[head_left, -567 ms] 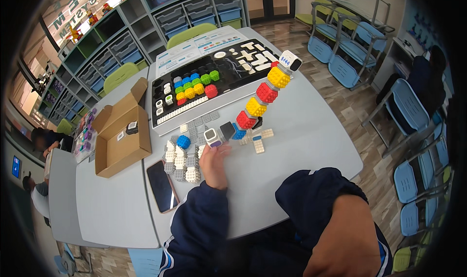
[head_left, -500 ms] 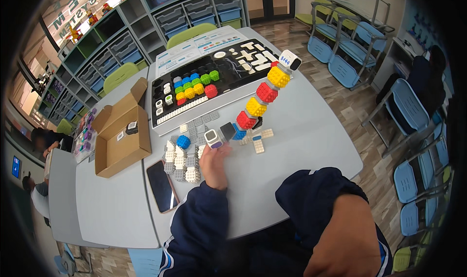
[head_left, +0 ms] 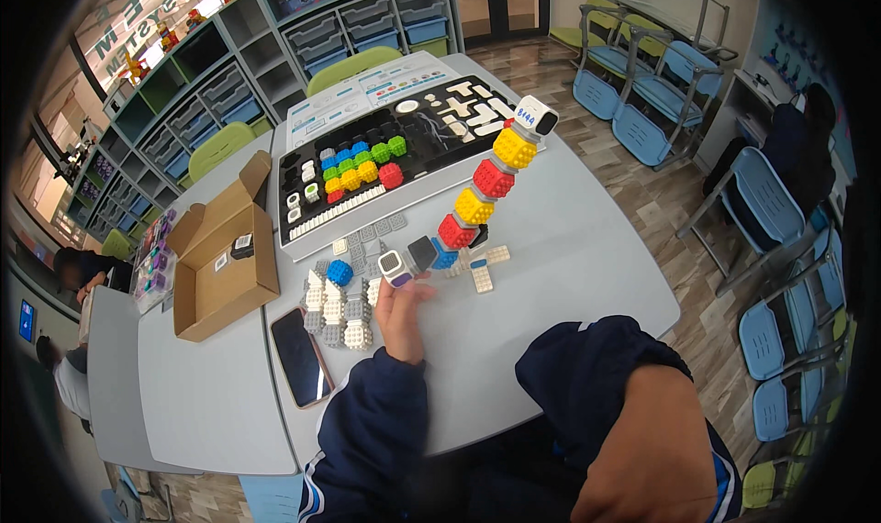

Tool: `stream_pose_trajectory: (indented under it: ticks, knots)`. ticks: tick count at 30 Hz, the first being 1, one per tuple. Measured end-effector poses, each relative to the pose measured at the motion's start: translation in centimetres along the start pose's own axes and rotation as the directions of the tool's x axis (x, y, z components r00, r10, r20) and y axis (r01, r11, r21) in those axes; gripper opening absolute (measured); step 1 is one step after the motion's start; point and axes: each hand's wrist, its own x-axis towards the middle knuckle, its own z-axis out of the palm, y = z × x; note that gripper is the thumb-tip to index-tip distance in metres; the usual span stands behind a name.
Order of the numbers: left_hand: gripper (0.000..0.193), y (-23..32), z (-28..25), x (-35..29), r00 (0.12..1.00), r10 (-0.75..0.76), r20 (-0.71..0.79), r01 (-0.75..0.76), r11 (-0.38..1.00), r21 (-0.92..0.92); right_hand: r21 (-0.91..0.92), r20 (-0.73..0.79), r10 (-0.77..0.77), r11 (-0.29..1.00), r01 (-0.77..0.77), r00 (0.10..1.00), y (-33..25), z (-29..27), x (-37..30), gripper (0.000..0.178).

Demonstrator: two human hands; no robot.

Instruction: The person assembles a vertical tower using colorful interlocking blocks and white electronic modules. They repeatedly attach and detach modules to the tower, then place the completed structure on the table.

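Observation:
My left hand (head_left: 400,325) is closed around the lower end of a white cube-shaped module (head_left: 395,268) with a dark dotted face. A dark grey cube (head_left: 422,252) joins it to a blue block (head_left: 445,255) at the foot of a leaning tower. Alternating red blocks (head_left: 493,180) and yellow blocks (head_left: 474,207) form the tower, topped by a white module (head_left: 536,116). Flat off-white studded plates (head_left: 483,278) spread out at its base. Close to the camera at lower right is my right hand (head_left: 642,468), bent back toward me; its fingers are hidden.
Beside my left hand lie grey and white studded blocks (head_left: 335,314), a loose blue block (head_left: 340,272) and a phone (head_left: 301,358). An open cardboard box (head_left: 225,284) stands left. Behind is a black parts tray (head_left: 298,170) with coloured blocks. Blue chairs (head_left: 771,197) stand right.
The whole scene has shifted slightly left in the picture. My left hand keeps its place at the white module, its fingers a little more tucked underneath. My right hand looks almost unchanged.

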Motion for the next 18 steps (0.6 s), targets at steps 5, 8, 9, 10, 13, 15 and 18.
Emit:
stream_pose_trajectory:
  ticks: [5,8,9,10,13,15,18]
  knots:
    - [0.033,0.2,0.1,-0.1,0.998,0.055,0.016,-0.056,0.996,0.074,0.009,-0.01,-0.007,1.0,0.007,1.0,0.0,-0.1,0.1,0.025]
    - [0.037,0.1,0.2,-0.1,0.998,0.06,0.016,-0.061,0.997,0.046,-0.003,-0.019,-0.008,1.0,0.008,1.0,-0.1,-0.1,0.0,0.026]
    - [0.038,0.2,0.3,-0.1,0.998,0.061,0.018,-0.062,0.997,0.046,-0.008,-0.02,-0.007,1.0,0.006,1.0,-0.1,-0.1,-0.1,0.026]
    - [0.04,0.3,0.5,-0.2,0.998,0.062,0.021,-0.063,0.997,0.046,-0.004,-0.022,-0.01,1.0,0.009,1.0,-0.1,-0.1,-0.1,0.026]
    - [0.046,0.7,0.5,-0.2,0.996,0.086,0.027,-0.088,0.994,0.062,0.01,-0.021,-0.017,1.0,0.017,1.0,0.1,-0.2,-0.1,0.027]
    - [0.05,0.9,0.7,-0.2,0.993,0.118,0.018,-0.119,0.99,0.071,0.01,-0.015,-0.013,1.0,0.013,1.0,0.1,-0.2,-0.1,0.027]
    - [0.056,1.5,1.2,0.1,0.984,0.18,-0.004,-0.18,0.981,0.076,0.004,-0.016,0.014,1.0,-0.014,1.0,-0.1,-0.2,-0.2,0.026]
